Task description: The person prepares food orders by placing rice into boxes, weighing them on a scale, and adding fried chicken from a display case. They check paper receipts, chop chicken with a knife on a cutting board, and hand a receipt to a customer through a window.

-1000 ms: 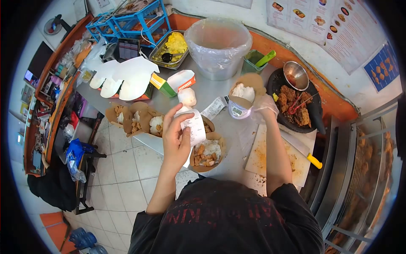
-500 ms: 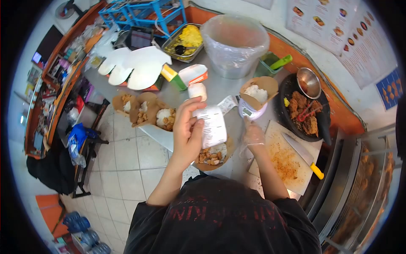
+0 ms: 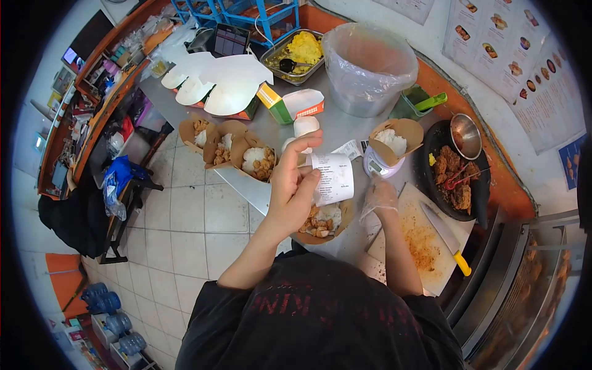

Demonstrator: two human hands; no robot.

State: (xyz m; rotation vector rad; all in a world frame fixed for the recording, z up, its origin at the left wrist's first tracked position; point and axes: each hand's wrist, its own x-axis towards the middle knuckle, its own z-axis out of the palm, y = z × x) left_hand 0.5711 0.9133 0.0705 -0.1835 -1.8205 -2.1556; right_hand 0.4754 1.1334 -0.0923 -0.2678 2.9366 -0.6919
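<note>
A printed paper receipt is pinched in my left hand, above the counter. Partly under it lies a paper box of rice and chicken pieces. My right hand, in a clear plastic glove, is by the front of a white scale; its fingertips are blurred. On the scale stands an open brown box with rice. Right of my right hand, a knife with a yellow handle rests on a crumb-covered cutting board.
Several filled brown boxes line the counter's left edge. A plastic-lined bucket and a tray of yellow food stand at the back. A black bowl of fried chicken and a metal bowl are at right.
The view has shifted, so the counter items appear further right. The receipt in my left hand has turned, and its print shows more clearly. My right hand has drawn slightly back from the scale.
</note>
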